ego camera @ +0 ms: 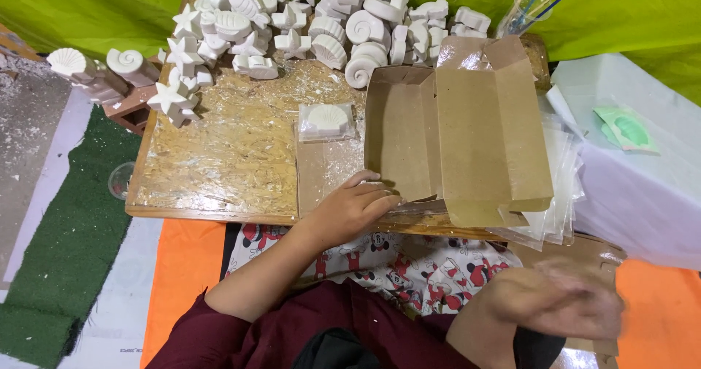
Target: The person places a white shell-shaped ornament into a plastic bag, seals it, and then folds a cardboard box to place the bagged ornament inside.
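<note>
Packing stage, by the look of it. The left hand (350, 208) lay flat on the near edge of the tabletop (219, 164), fingers loosely curled against the unfolded brown cardboard box (467, 128) — pressing, not holding. The right hand (562, 299) was a motion blur low at the near right; whether its grip was open or closed could not be told. One wrapped white shell cast (327, 120) sat just left of the box, apart from it. A heap of unwrapped plaster casts (321, 18) — shells, stars, spirals — crowded the far edge. Clear plastic bags (562, 193) lay stacked under the box's right side. Likely next: a steady box and a careful lift of the wrapped cast.
</note>
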